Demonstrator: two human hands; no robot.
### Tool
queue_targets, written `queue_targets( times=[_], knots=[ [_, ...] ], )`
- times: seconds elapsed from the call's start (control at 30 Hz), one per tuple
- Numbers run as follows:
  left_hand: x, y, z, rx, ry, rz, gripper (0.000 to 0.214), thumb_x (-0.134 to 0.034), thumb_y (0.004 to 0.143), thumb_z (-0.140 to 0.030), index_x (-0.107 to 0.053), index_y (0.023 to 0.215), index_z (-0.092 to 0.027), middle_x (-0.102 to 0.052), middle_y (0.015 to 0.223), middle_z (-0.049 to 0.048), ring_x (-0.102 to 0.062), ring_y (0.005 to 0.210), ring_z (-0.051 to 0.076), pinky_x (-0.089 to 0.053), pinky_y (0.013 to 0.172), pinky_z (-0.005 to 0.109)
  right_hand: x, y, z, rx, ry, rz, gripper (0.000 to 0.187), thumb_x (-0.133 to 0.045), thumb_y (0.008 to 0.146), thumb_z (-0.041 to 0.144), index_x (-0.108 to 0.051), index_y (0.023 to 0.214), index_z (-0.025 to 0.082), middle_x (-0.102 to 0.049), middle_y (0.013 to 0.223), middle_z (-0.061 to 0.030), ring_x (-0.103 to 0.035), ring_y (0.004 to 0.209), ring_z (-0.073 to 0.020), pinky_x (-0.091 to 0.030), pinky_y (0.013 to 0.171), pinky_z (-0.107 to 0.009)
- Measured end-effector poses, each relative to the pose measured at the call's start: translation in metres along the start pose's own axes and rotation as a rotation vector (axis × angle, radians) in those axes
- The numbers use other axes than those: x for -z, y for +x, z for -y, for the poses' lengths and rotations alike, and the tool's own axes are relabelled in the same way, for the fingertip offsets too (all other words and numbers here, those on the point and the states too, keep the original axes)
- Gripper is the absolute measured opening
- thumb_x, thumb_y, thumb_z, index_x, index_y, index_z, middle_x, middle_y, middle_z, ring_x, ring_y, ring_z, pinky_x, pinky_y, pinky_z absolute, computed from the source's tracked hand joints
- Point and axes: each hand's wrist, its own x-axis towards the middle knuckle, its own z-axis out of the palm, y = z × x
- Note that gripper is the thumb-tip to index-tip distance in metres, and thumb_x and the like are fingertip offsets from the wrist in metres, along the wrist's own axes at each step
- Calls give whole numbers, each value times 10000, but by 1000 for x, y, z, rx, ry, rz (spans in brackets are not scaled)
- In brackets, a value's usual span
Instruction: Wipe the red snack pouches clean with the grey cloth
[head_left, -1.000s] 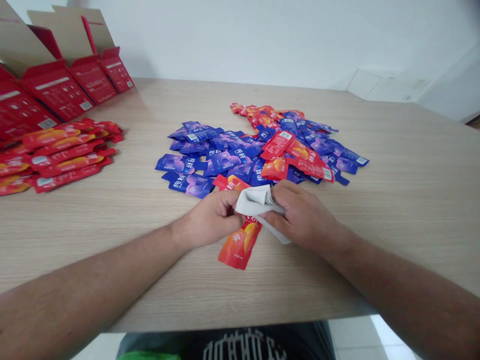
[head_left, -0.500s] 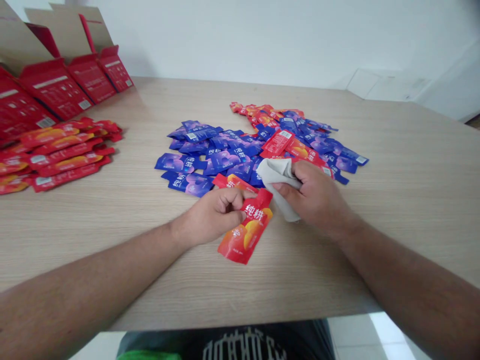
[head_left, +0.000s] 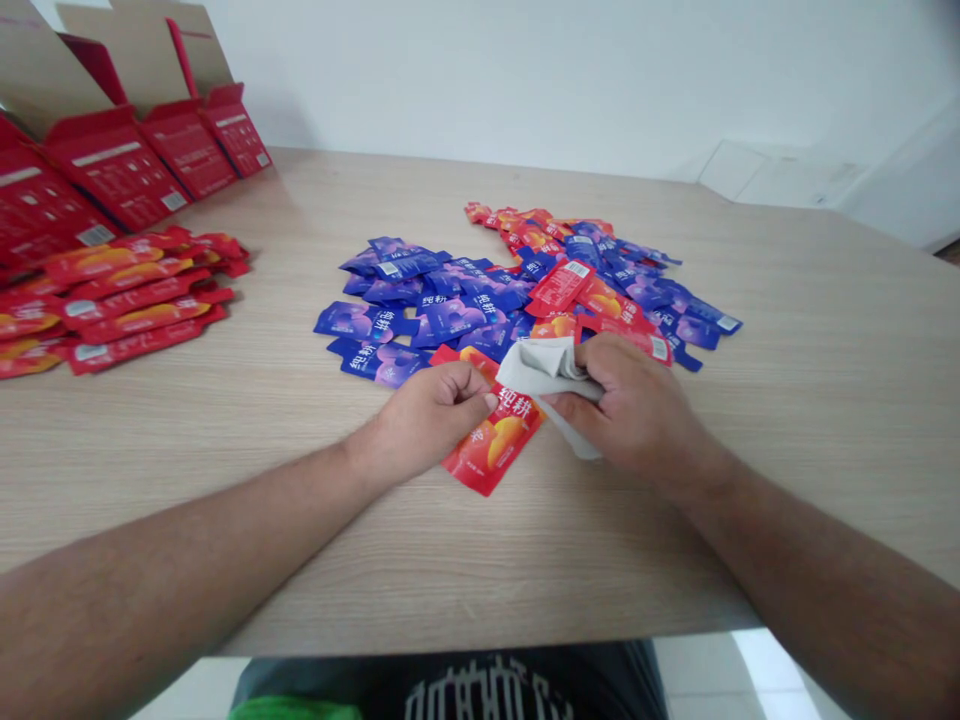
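Between thumb and fingers, my left hand (head_left: 435,415) pinches a red pouch (head_left: 491,450) with orange fruit printed on its front. The pouch is tilted, its wide end toward me. My right hand (head_left: 630,400) is closed on a folded pale grey cloth (head_left: 551,370), which covers the pouch's upper right part. Just beyond both hands spreads a loose pile of blue pouches (head_left: 457,315) with purple fruit prints. Red pouches (head_left: 604,300) lie mixed in at its right and far side.
On the left, red pouches (head_left: 142,290) are stacked in layers. Behind them stand several red cartons (head_left: 116,165) with their flaps up. The wooden table (head_left: 480,590) meets a white wall (head_left: 487,90) at the back, and its front edge runs close to my lap.
My right hand has brought the cloth left, over the top of the red pouch. The pouch's lower end has risen slightly away from me, still in my left hand.
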Motion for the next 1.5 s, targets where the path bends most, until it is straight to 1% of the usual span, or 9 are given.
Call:
queue_targets(
  times=[0.17, 0.33, 0.57, 0.73, 0.9, 1.1, 1.27, 1.43, 1.5],
  knots=[
    [1, 1, 1, 5, -34, 22, 166, -602, 868, -315, -612, 787, -171, -607, 660, -17, -508, 539, 107, -366, 481, 206, 3, -2, 5, 16, -20, -4, 230, -636, 956, 417, -553, 881, 216, -631, 885, -61, -587, 814, -232, -428, 694, -341],
    [-1, 0, 1, 17, 9, -88, 168, -607, 873, -319, -595, 788, -175, -610, 667, -21, -521, 549, 112, -380, 485, 211, 8, -4, 10, 29, -21, -3, 207, -640, 948, 388, -545, 881, 216, -627, 901, -64, -583, 821, -231, -436, 701, -344],
    [-3, 1, 6, 29, -117, 7, 172, -678, 836, -322, -638, 839, -155, -674, 755, 5, -566, 624, 125, -428, 541, 224, -14, -7, 13, 7, 13, 100, 199, -645, 948, 376, -559, 925, 198, -631, 950, -81, -582, 843, -235, -470, 735, -362],
    [-4, 0, 8, 27, -253, 0, 256, -769, 776, -362, -617, 775, -157, -659, 720, -5, -542, 590, 109, -412, 526, 215, -13, -11, 21, 107, 59, 237, 141, -652, 929, 306, -552, 937, 207, -627, 983, -73, -586, 844, -223, -487, 747, -352],
    [-5, -2, 4, 20, -239, -6, 220, -704, 839, -352, -607, 782, -163, -609, 665, -24, -499, 551, 96, -378, 501, 204, -9, -8, 12, 16, -4, 81, 169, -652, 938, 335, -547, 907, 207, -629, 960, -85, -591, 870, -246, -484, 756, -366],
    [-4, 0, 6, 30, -329, 29, 277, -761, 800, -369, -588, 736, -162, -590, 636, -30, -472, 520, 83, -352, 479, 202, -10, -11, 19, 135, 80, 255, 132, -643, 943, 310, -556, 944, 210, -629, 984, -70, -590, 870, -228, -490, 768, -356],
    [-5, 1, 9, 28, -350, 22, 253, -748, 819, -356, -594, 764, -162, -626, 667, -16, -498, 537, 88, -380, 497, 206, -9, -9, 15, 18, 2, 110, 188, -655, 941, 350, -542, 906, 204, -621, 955, -79, -579, 850, -236, -477, 746, -362],
    [-5, 0, 9, 33, -382, 28, 268, -753, 819, -370, -586, 767, -168, -599, 637, -27, -487, 515, 87, -368, 482, 203, -11, -12, 19, 162, 74, 256, 137, -657, 925, 288, -550, 948, 206, -618, 982, -63, -587, 874, -227, -480, 767, -346],
    [-5, 0, 10, 29, -396, 25, 265, -730, 836, -379, -584, 763, -170, -598, 642, -25, -480, 513, 85, -372, 485, 206, -11, -12, 17, 146, 60, 233, 137, -654, 927, 294, -554, 955, 204, -618, 983, -66, -592, 879, -233, -481, 773, -352]
  ],
)
